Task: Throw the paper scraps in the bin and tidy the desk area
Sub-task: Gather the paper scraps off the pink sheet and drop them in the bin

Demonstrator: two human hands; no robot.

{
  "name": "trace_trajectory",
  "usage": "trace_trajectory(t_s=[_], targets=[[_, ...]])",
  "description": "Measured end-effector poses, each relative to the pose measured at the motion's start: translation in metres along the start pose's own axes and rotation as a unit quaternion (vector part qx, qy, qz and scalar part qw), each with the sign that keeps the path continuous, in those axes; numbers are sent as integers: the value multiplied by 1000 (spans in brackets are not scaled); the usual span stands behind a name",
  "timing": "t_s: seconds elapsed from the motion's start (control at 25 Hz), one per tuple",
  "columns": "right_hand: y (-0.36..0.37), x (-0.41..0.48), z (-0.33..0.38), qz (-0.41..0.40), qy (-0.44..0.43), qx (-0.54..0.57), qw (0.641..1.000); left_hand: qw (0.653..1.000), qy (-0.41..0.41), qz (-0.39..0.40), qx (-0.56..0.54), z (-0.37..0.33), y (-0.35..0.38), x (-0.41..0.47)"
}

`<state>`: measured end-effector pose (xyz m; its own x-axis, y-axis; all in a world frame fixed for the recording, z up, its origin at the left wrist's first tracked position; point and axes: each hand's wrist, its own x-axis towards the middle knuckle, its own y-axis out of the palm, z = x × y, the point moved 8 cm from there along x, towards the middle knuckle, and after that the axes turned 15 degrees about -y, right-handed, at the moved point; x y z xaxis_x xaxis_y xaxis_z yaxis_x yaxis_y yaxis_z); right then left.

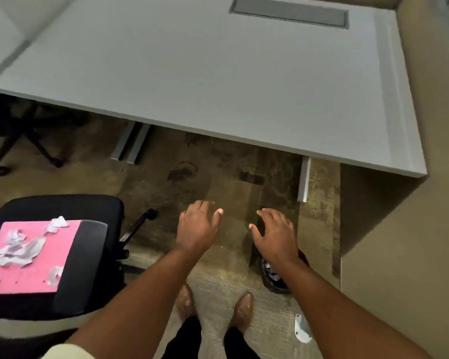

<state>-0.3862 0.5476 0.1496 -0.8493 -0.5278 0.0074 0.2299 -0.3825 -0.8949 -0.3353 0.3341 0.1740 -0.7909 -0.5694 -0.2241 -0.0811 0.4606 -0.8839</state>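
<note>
Several crumpled paper scraps [18,251] lie on a pink board [62,255] resting on the black office chair [88,211] at lower left. A small black bin [275,281] with paper inside stands on the floor, partly hidden under my right forearm. One more scrap [301,329] lies on the carpet near the bin. My left hand [197,228] and my right hand [276,234] hover side by side above the floor, fingers spread, holding nothing. The grey desk [218,73] fills the upper view.
A beige partition wall [425,229] runs along the right side. Another black chair base [16,141] stands under the desk at far left. Metal desk legs [131,143] reach the carpet. My brown shoes [241,312] are below the hands.
</note>
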Motion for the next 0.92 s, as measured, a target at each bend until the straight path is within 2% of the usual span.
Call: trace_trajectory(t_s=[0.4,0.64,0.92], targets=[[62,99,161,38,-125,-4,991,992,-107,-51,-47,161,-98,49],[107,143,264,66,-175,-10,982,985,-131,-80,-77,246,-154,74],[169,178,386,96,-254,-6,962,965,-207,-124,-103,363,-204,85]])
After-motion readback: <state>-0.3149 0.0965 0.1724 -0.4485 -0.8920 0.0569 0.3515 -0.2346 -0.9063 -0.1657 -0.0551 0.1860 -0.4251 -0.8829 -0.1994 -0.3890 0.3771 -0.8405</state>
